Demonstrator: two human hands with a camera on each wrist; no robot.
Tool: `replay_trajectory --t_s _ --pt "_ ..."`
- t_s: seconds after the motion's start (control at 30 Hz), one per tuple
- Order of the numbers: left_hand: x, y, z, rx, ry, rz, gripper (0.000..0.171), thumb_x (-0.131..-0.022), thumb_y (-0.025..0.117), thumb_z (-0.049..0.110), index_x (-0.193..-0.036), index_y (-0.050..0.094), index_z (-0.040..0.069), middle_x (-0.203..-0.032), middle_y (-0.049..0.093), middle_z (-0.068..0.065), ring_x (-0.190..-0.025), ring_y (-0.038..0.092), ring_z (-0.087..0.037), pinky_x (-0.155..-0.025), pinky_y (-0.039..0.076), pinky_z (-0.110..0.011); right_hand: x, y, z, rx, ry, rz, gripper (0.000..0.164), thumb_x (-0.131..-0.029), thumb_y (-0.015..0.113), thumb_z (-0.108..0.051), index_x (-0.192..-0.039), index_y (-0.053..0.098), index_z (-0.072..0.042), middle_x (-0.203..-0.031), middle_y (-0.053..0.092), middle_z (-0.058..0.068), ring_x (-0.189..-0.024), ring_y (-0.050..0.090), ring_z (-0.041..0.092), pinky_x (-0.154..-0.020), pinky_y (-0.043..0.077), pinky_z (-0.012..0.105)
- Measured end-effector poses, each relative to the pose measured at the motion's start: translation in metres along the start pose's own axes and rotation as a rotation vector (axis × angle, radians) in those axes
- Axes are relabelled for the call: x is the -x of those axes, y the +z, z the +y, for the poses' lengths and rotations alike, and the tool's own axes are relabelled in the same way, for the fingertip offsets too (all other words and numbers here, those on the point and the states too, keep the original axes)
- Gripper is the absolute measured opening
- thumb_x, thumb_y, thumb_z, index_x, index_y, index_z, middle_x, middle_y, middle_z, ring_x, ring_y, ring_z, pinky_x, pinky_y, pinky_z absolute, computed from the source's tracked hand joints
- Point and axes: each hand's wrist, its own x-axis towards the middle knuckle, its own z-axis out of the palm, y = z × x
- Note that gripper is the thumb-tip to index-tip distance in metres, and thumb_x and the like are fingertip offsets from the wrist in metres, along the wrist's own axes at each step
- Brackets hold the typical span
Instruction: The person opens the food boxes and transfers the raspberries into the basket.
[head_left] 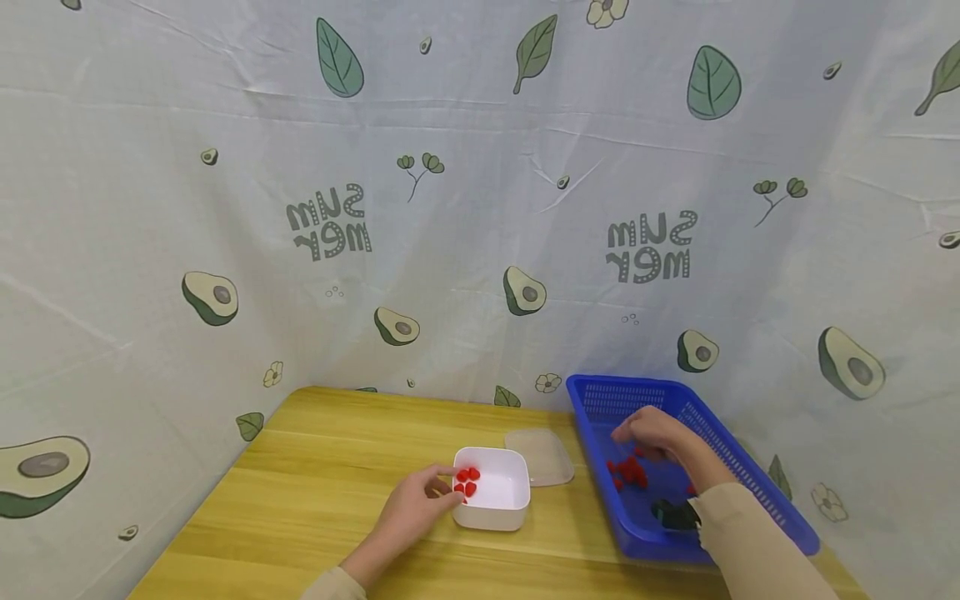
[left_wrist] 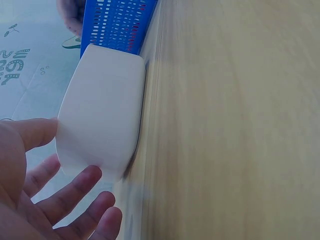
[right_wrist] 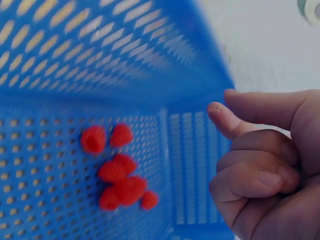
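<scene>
A white box [head_left: 491,518] stands uncovered on the wooden table, with several small red raspberries [head_left: 470,489] inside along its left side. At the box's left end is my left hand [head_left: 415,506], its fingers spread and its thumb touching the box; the left wrist view shows the hand [left_wrist: 60,200] from below. My right hand [head_left: 658,432] hovers over the blue basket [head_left: 626,529]. In the right wrist view this hand [right_wrist: 265,165] has curled fingers, thumb tip close to index tip, and nothing visible between them. Several red raspberries [right_wrist: 122,187] lie on the basket floor.
A translucent flat lid [head_left: 546,457] lies on the table between box and basket. Something dark [head_left: 675,514] sits in the basket's near part, partly behind the right sleeve. The basket's slotted walls rise at the table's right side. A patterned curtain [head_left: 465,250] hangs behind.
</scene>
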Motion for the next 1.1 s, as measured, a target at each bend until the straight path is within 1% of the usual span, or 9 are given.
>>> replay_trajectory --t_s 0.23,0.4,0.6,0.7,0.8,0.87,0.93,1.0,1.1 --pt "0.0 -0.001 0.001 0.0 -0.003 0.004 0.041 -0.087 0.078 0.033 -0.124 0.07 0.017 -0.093 0.069 0.005 -0.082 0.059 -0.014 -0.069 0.047 -0.031 0.001 0.009 -0.03 -0.008 -0.084 0.038 0.034 -0.093 0.069 -0.018 -0.116 0.07 0.006 -0.052 0.036 -0.005 -0.041 0.03 0.008 -0.045 0.031 0.025" --pt "0.0 -0.001 0.002 0.008 -0.01 0.001 0.041 -0.087 0.078 0.032 -0.124 0.07 0.017 -0.092 0.068 0.005 -0.083 0.06 -0.015 -0.07 0.048 -0.032 0.005 0.019 -0.053 -0.058 -0.111 0.0 0.038 -0.094 0.069 -0.02 -0.122 0.067 0.006 -0.054 0.035 -0.006 -0.043 0.026 0.008 -0.044 0.027 0.024" --pt "0.0 -0.001 0.002 0.02 -0.009 -0.003 0.04 -0.088 0.078 0.03 -0.124 0.07 0.017 -0.091 0.068 0.004 -0.082 0.059 -0.015 -0.069 0.048 -0.03 0.0 0.038 -0.07 -0.111 -0.149 -0.066 0.033 -0.093 0.07 -0.019 -0.118 0.07 0.003 -0.057 0.034 -0.005 -0.045 0.023 0.008 -0.045 0.026 0.023" --pt "0.0 -0.001 0.002 0.022 0.003 -0.001 0.04 -0.087 0.078 0.03 -0.124 0.07 0.016 -0.09 0.068 0.004 -0.081 0.06 -0.015 -0.069 0.048 -0.03 -0.001 0.048 -0.076 -0.112 -0.165 -0.1 0.029 -0.093 0.071 -0.017 -0.115 0.072 0.001 -0.068 0.052 -0.005 -0.045 0.024 0.008 -0.045 0.027 0.023" --pt "0.0 -0.001 0.001 0.025 0.005 0.0 0.04 -0.087 0.078 0.03 -0.123 0.07 0.016 -0.09 0.069 0.004 -0.081 0.06 -0.014 -0.069 0.047 -0.03 -0.002 0.058 -0.082 -0.115 -0.166 -0.126 0.026 -0.092 0.071 -0.015 -0.112 0.074 0.0 -0.077 0.058 -0.001 -0.046 0.026 0.009 -0.046 0.028 0.023" --pt "-0.001 0.0 0.0 0.026 0.004 0.001 0.04 -0.087 0.079 0.031 -0.123 0.07 0.017 -0.09 0.069 0.004 -0.081 0.06 -0.014 -0.069 0.048 -0.03 -0.003 0.064 -0.086 -0.125 -0.163 -0.144 0.024 -0.092 0.071 -0.014 -0.112 0.074 0.0 -0.073 0.055 -0.002 -0.046 0.027 0.01 -0.046 0.028 0.023" --pt "-0.001 0.0 -0.001 0.026 0.007 0.003 0.04 -0.087 0.078 0.032 -0.123 0.07 0.017 -0.091 0.069 0.005 -0.081 0.06 -0.013 -0.069 0.048 -0.03 -0.005 0.071 -0.088 -0.132 -0.152 -0.162 0.023 -0.091 0.071 -0.014 -0.11 0.074 -0.001 -0.063 0.043 -0.001 -0.046 0.026 0.01 -0.046 0.027 0.022" --pt "-0.002 0.0 -0.001 0.023 0.002 0.003 0.04 -0.087 0.078 0.034 -0.123 0.07 0.019 -0.091 0.069 0.006 -0.081 0.06 -0.013 -0.069 0.048 -0.03 -0.007 0.078 -0.089 -0.136 -0.147 -0.18 0.022 -0.091 0.071 -0.013 -0.11 0.074 -0.002 -0.058 0.037 -0.003 -0.046 0.026 0.009 -0.045 0.026 0.022" --pt "-0.003 0.001 -0.002 0.02 -0.004 0.001 0.04 -0.087 0.078 0.034 -0.124 0.07 0.019 -0.091 0.069 0.006 -0.082 0.06 -0.013 -0.069 0.048 -0.03 -0.011 0.089 -0.089 -0.135 -0.148 -0.209 0.023 -0.091 0.071 -0.014 -0.11 0.074 -0.001 -0.056 0.036 -0.005 -0.046 0.025 0.009 -0.044 0.025 0.021"
